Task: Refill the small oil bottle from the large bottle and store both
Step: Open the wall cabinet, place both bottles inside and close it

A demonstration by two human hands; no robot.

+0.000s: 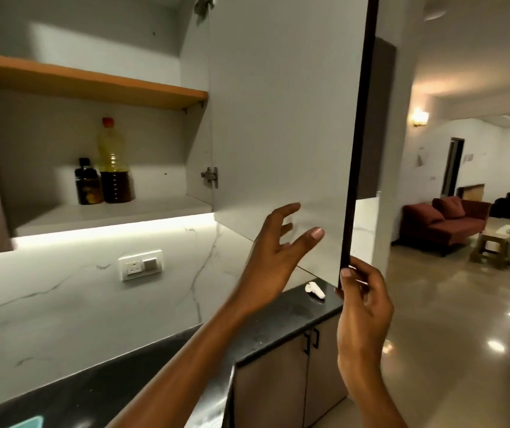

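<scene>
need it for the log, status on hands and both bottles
Left hand open by the cabinet door. Right hand grips door's lower corner. Small oil bottle and large bottle upright on lower shelf, door open, nothing in front of them.

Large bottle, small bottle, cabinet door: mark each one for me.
large bottle [114, 163], head view, on the middle of its body.
small bottle [88, 186], head view, on its dark body below the cap.
cabinet door [278, 112], head view, on its pale inner face.
</scene>
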